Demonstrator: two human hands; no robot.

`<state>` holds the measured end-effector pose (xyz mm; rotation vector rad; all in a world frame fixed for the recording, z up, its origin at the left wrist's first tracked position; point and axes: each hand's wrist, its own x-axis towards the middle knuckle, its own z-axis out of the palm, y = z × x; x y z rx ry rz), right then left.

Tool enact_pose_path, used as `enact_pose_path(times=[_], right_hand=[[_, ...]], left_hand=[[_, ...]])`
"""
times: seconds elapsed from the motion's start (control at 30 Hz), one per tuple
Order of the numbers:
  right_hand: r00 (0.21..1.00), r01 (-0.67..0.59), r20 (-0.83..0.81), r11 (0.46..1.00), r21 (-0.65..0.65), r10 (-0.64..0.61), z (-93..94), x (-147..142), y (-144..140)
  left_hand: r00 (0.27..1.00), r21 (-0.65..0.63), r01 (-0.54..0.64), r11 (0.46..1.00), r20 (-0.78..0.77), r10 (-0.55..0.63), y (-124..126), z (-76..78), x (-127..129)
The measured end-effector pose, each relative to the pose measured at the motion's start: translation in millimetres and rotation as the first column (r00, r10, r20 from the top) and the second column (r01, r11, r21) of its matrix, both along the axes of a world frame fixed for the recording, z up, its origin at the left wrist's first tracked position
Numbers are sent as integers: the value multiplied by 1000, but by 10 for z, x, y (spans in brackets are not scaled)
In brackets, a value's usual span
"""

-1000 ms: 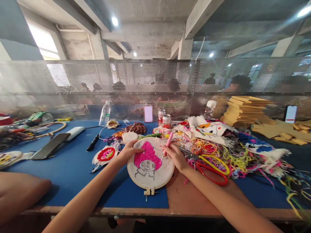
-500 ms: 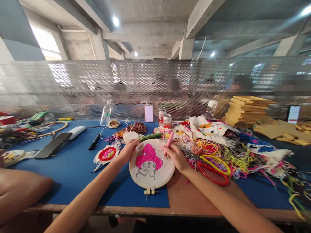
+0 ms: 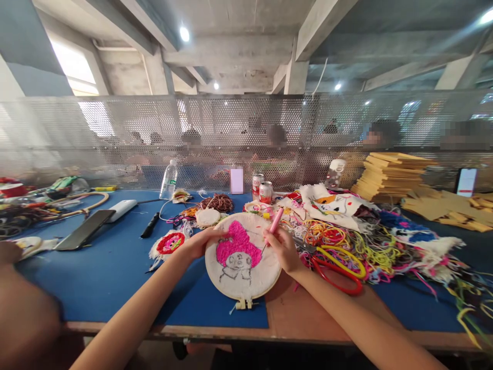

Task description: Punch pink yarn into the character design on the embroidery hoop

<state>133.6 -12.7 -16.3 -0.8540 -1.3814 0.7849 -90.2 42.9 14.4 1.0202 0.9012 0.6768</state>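
Observation:
An embroidery hoop (image 3: 242,287) with white cloth is held up over the table, its screw clamp at the bottom. The cloth bears a drawn character with a hood filled in with bright pink loops (image 3: 239,241). My left hand (image 3: 203,241) grips the hoop's upper left rim, thumb over the front; its other fingers are hidden behind. A pink punch needle (image 3: 274,222) is pinched in my right hand (image 3: 283,249) at the hoop's right side. Its thin tip points down-left at the right edge of the pink area; whether it is in the cloth I cannot tell.
Scissors with red and yellow handles (image 3: 337,272) lie beside a heap of yarn (image 3: 327,231). Left are a round looped piece (image 3: 169,243), a black marker (image 3: 150,225) and a phone (image 3: 85,230). A bottle (image 3: 168,180) and cans (image 3: 265,192) stand behind. A co-worker's arm (image 3: 26,303) is at left.
The hoop has turned slightly and shifted a little right. My left hand sits a bit lower on the rim, and my right hand has moved right with the punch needle. The co-worker's arm has drawn back.

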Motion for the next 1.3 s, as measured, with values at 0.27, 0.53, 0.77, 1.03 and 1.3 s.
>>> enact_pose_path(times=[0.27,0.53,0.77,1.03,1.3], right_hand=[[988,39,140,990,135,-58,183,199,55],[952,-41,305,971,236,-34,262,247,-24],[937,-7,344,978,210,-67,199,185,6],[925,28,366,981,193,-98,156,182,25],[896,31,420,965,261,-143,165,141,1]], left_hand=[[991,186,-31,982,-122,54,-44,8,27],[991,253,-53,966,-108,83,-57,40,24],[982,272,-71,960,-149,115,-50,52,33],[983,287,-58,956,-153,105,-92,98,45],[981,254,-71,965,-156,114,-137,145,57]])
